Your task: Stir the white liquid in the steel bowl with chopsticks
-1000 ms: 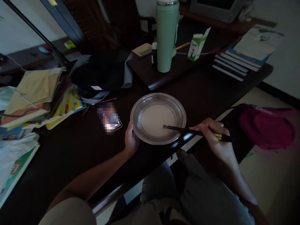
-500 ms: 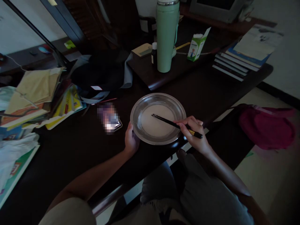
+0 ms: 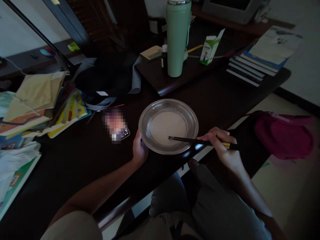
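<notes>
A round metal bowl (image 3: 191, 115) sits near the front edge of the dark table, with a whitish liquid (image 3: 167, 125) in its bottom. My left hand (image 3: 140, 148) grips the bowl's left rim, thumb at the edge and the other fingers hidden beneath. In my right hand (image 3: 222, 143) is a pair of black chopsticks (image 3: 192, 140) with yellow bands near the thick ends. The hand is beyond the bowl's right side, and the chopstick tips reach over the rim to the near part of the liquid.
Left of the bowl lies a phone (image 3: 125, 132), its screen blurred. A green tumbler (image 3: 176, 43), a dark small bottle (image 3: 164, 58) and a green-white carton (image 3: 211, 48) stand behind. Book stacks (image 3: 260, 63) and papers (image 3: 35, 93) flank them; a magenta bag (image 3: 285, 135) is at right.
My right hand has moved right and slightly down with the chopsticks. Their tips have shifted from the middle of the liquid to its near side. My left hand and the bowl have stayed put.
</notes>
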Tool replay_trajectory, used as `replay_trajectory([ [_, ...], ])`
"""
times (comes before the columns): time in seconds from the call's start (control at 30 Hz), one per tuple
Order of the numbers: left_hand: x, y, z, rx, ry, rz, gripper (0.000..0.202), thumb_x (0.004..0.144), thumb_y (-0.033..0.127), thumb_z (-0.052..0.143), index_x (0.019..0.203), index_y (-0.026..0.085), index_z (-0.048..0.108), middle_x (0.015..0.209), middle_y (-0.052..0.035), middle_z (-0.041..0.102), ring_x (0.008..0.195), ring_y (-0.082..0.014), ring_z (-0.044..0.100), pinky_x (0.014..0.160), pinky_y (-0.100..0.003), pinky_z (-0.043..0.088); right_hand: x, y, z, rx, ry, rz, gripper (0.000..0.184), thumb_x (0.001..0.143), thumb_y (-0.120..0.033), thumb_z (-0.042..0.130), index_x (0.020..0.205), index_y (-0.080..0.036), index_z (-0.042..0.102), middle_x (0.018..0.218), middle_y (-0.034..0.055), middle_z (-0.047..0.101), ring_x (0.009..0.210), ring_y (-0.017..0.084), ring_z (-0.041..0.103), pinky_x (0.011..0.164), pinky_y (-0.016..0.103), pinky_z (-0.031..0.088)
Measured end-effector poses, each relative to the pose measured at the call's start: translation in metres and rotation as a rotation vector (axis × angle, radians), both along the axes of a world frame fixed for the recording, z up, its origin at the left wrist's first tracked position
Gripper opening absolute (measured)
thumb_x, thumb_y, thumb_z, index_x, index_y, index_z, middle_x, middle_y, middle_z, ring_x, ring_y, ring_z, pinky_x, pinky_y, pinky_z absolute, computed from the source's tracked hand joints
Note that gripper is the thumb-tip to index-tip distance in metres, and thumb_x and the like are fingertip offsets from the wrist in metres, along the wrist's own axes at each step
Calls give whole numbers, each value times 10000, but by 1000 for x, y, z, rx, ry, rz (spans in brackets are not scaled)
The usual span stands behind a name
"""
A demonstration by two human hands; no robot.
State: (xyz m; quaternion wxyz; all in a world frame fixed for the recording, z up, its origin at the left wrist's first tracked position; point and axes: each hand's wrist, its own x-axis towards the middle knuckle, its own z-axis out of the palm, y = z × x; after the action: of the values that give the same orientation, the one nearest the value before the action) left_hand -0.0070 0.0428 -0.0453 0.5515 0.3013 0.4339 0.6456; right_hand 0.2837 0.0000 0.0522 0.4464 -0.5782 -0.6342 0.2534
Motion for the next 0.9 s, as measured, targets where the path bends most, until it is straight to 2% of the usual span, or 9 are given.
replay_trajectory([
  [0.1,3,0,3,-12,-30,19,368,929,544,716,1112,238,805,1130,-63,840,1205,-322,768,1133,-495,572,-7,4,-7,-6,-2,82,325,1063,-389,609,806,-288,782,854,-5,843,780,212,732,854,444,417],
  [0.23,6,-1,6,-24,-21,18,372,923,543,724,1114,235,807,1153,-67,838,1201,-321,763,1119,-490,575,-17,12,-20,-2,-76,142,334,1086,-477,583,872,-310,778,875,5,847,835,236,731,886,479,423],
  [0.43,6,-3,4,-37,-32,26,422,887,587,759,1118,238,811,1173,-68,837,1192,-316,760,1103,-475,588,-22,22,-29,71,-118,70,298,1085,-451,588,906,-318,786,929,15,848,881,249,714,912,489,426],
  [0.57,4,-3,0,-33,-42,23,403,908,557,743,1144,236,805,1206,-69,832,1248,-311,744,1118,-464,580,-14,22,-25,111,-162,-31,268,1070,-420,618,896,-307,788,932,10,844,881,246,720,903,479,393],
  [0.73,4,-1,-4,-31,-23,26,397,915,553,725,1149,242,802,1159,-66,835,1216,-322,760,1111,-492,586,0,8,-13,155,-206,-162,352,1083,-400,588,811,-292,784,768,-4,784,757,216,676,857,471,362],
  [0.9,5,1,-5,-17,-2,9,382,942,561,687,1117,241,800,1169,-80,832,1281,-333,737,1134,-502,569,9,-4,-4,58,-91,-127,399,1085,-403,570,770,-298,792,771,2,796,742,222,692,852,468,408],
])
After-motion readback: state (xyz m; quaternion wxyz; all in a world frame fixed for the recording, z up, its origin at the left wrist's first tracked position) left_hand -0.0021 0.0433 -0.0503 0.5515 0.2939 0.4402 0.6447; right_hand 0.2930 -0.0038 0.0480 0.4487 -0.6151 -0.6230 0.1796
